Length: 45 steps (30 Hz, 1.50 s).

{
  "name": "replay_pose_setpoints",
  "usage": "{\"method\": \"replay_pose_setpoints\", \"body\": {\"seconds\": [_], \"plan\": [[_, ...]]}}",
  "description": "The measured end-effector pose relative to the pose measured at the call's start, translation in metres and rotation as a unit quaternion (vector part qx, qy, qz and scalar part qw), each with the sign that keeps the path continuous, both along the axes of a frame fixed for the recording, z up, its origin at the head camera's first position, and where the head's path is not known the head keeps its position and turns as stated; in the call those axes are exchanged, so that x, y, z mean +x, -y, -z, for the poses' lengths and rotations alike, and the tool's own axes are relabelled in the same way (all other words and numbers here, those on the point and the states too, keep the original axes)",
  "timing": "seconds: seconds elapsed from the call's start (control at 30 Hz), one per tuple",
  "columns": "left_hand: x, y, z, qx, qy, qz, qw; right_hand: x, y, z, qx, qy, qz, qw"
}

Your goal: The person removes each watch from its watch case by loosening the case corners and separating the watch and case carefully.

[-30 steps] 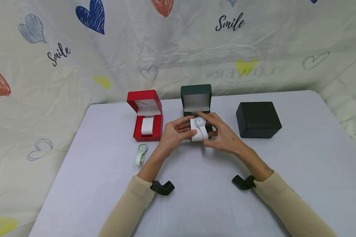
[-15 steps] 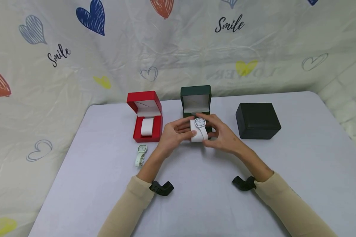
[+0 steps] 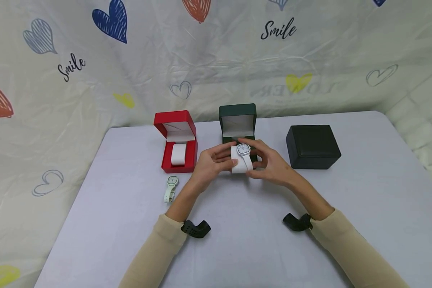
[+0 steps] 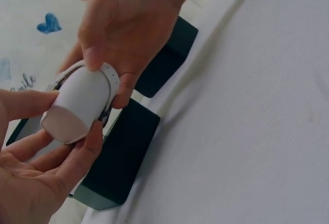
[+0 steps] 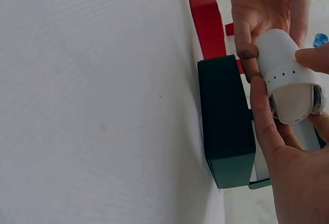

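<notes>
three watch boxes [image 3: 312, 146], two watches [image 3: 171, 188], two cushions [image 3: 179, 153]

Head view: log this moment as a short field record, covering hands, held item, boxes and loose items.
left hand: grips the left end of the white cushion
right hand: holds the cushion's right side, fingers on the strap
held item: white watch wrapped round the cushion, held just in front of the green box
green box: open, lid upright
red box: open, white cushion inside
black box: closed, to the right
loose item: pale green watch on the table, in front of the red box
</notes>
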<state>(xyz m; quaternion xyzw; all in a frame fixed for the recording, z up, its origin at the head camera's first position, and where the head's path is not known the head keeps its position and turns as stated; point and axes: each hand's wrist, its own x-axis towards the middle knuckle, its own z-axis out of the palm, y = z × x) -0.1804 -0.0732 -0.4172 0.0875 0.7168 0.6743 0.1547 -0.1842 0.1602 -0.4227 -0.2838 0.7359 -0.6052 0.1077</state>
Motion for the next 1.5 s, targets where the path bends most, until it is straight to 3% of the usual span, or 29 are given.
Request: {"method": "replay_pose_setpoints", "body": {"seconds": [0.3, 0.67, 1.5], "plan": [[0.000, 0.001, 0.002, 0.000, -0.003, -0.001, 1.0000, -0.002, 0.000, 0.002, -0.007, 0.015, 0.001, 1.000], [0.000, 0.003, 0.002, -0.024, -0.012, 0.003, 0.9996, 0.001, 0.004, 0.002, 0.035, -0.003, 0.076, 0.996], [-0.001, 0.002, -0.004, -0.035, -0.014, 0.013, 0.9992, -0.003, 0.000, -0.007, 0.044, 0.007, 0.059, 0.997]]}}
